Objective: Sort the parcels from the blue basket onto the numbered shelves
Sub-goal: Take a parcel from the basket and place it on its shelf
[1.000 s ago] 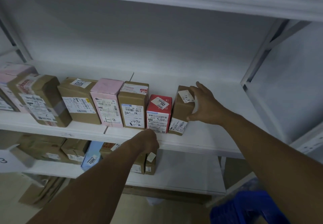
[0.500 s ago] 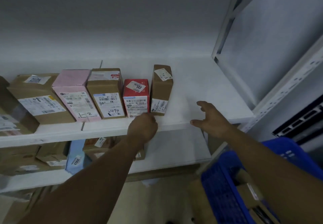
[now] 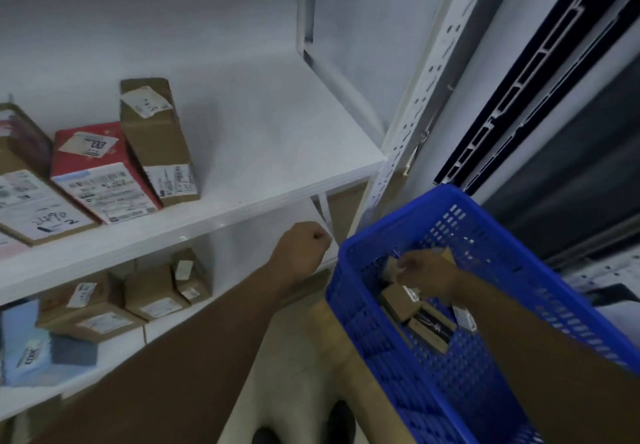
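Since the earlier frame the right hand (image 3: 427,272) has dropped from the upper shelf (image 3: 277,152) into the blue basket (image 3: 391,367), and the left hand (image 3: 303,248) has come down off that shelf's front edge. Reading from nine o'clock, I see a red parcel (image 3: 100,173) and a tall brown parcel (image 3: 156,138) standing side by side, touching, on the upper shelf. At eight o'clock more brown parcels (image 3: 152,296) sit on the lower shelf (image 3: 228,270). Near centre, the left hand is a closed fist, fingers curled in on nothing, just below the upper shelf's edge. At four o'clock the basket holds small brown parcels (image 3: 398,300). The right hand is over them with its fingertips at one, but through the blur I cannot tell whether they pinch it.
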